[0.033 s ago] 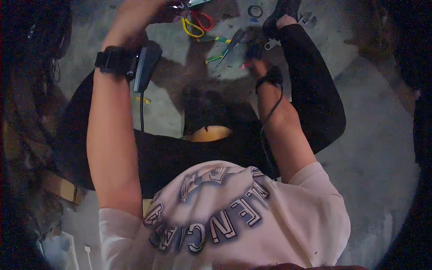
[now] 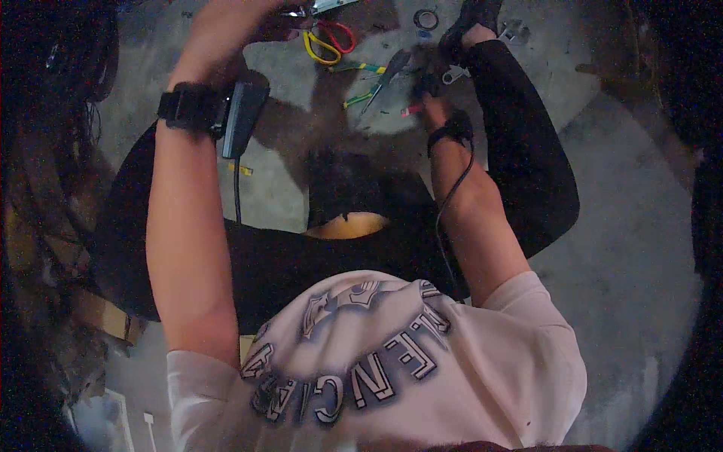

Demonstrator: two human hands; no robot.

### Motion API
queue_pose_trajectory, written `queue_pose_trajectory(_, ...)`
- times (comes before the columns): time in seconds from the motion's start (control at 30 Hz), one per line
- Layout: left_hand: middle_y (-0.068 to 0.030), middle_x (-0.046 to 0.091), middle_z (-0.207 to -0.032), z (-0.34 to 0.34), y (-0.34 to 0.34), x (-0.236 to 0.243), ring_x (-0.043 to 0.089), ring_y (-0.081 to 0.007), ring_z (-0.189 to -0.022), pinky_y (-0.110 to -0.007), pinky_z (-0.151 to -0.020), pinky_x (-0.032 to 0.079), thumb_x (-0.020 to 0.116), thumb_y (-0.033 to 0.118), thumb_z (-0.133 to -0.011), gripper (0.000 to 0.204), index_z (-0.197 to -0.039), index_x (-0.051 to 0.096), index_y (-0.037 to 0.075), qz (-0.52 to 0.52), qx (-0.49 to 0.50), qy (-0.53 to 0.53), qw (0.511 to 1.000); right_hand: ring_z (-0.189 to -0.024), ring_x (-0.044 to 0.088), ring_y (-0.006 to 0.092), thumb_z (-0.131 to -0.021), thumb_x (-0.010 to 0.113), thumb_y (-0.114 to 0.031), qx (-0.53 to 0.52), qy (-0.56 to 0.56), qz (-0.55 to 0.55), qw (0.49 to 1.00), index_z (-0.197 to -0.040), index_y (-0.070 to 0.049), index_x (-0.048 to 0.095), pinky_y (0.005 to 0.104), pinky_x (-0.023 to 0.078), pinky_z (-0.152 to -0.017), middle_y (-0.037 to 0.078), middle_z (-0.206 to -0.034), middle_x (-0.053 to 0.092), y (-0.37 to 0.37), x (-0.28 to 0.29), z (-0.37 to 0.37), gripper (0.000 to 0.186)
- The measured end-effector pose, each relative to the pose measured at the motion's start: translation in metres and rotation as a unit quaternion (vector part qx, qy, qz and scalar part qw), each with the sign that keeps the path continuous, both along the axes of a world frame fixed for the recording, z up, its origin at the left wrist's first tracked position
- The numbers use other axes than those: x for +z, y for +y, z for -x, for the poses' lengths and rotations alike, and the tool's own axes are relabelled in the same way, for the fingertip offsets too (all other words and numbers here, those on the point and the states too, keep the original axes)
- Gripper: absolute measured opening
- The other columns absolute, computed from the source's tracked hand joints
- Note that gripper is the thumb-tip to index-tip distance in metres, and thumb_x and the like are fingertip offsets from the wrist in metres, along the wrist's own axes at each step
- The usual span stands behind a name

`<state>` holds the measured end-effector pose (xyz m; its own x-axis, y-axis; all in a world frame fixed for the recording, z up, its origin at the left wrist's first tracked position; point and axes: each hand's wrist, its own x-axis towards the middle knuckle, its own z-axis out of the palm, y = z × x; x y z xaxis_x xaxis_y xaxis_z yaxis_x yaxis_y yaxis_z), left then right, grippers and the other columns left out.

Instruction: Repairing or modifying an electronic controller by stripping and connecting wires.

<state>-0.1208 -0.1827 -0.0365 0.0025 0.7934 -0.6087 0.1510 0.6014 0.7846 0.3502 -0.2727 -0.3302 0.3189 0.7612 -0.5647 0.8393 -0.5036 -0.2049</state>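
Note:
My left hand (image 2: 245,26) is at the top edge, its fingers curled and partly in shadow around something shiny. A pale metallic piece (image 2: 335,5) shows beside those fingers, cut off by the frame. Farther right, my right hand (image 2: 433,109) is low over the floor, closed by the look of it, with its fingers mostly lost in the dark. A small red piece (image 2: 412,110) sticks out beside it, and a dark shape (image 2: 426,84) lies just beyond. Between the hands are scissors (image 2: 329,41) with one red and one yellow handle loop, and green-and-yellow-handled pliers (image 2: 367,96).
A roll of tape (image 2: 426,19) and a small blue item (image 2: 425,35) lie at the far side. Near my right foot (image 2: 482,19) is a grey metal part (image 2: 454,74). A yellow strip (image 2: 239,169) lies by my left wrist device (image 2: 245,117). A cardboard box (image 2: 105,318) stands left.

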Motion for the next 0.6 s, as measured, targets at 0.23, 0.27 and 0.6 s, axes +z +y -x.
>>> queue_pose_trajectory(0.23, -0.0109, 0.073, -0.096, -0.002, -0.019, 0.033, 0.071, -0.0183, -0.086, -0.032, -0.077, 0.055, 0.065, 0.031, -0.087, 0.035, -0.103, 0.073, 0.001, 0.008, 0.029, 0.005, 1.0, -0.091, 0.067, 0.0334, -0.087, 0.068, -0.044, -0.105, 0.131, -0.152, 0.974, -0.11, 0.002, 0.062, 0.042, 0.05, -0.084, 0.019, -0.097, 0.069, 0.026, 0.054, 0.061, 0.051)
queue_pose_trajectory(0.27, -0.011, 0.073, -0.095, -0.001, -0.02, 0.038, 0.071, -0.0181, -0.084, -0.032, -0.077, 0.055, 0.066, 0.031, -0.086, 0.034, -0.101, 0.073, 0.001, 0.0, 0.034, 0.009, 0.999, -0.093, 0.067, 0.0334, -0.086, 0.069, -0.045, -0.115, 0.141, -0.166, 0.969, -0.11, 0.002, 0.062, 0.0419, 0.05, -0.084, 0.019, -0.098, 0.069, 0.029, 0.071, 0.08, 0.053)
queue_pose_trajectory(0.6, -0.0088, 0.073, -0.083, -0.006, -0.025, 0.064, 0.07, -0.0152, -0.075, -0.027, -0.072, 0.056, 0.07, 0.024, -0.083, 0.027, -0.092, 0.076, -0.001, -0.028, 0.066, -0.021, 0.997, -0.114, 0.06, 0.0417, -0.074, 0.08, -0.042, 0.13, 0.016, -0.101, 0.986, -0.126, 0.002, 0.053, 0.0464, 0.047, -0.096, 0.024, -0.116, 0.066, 0.065, 0.079, 0.147, 0.072)
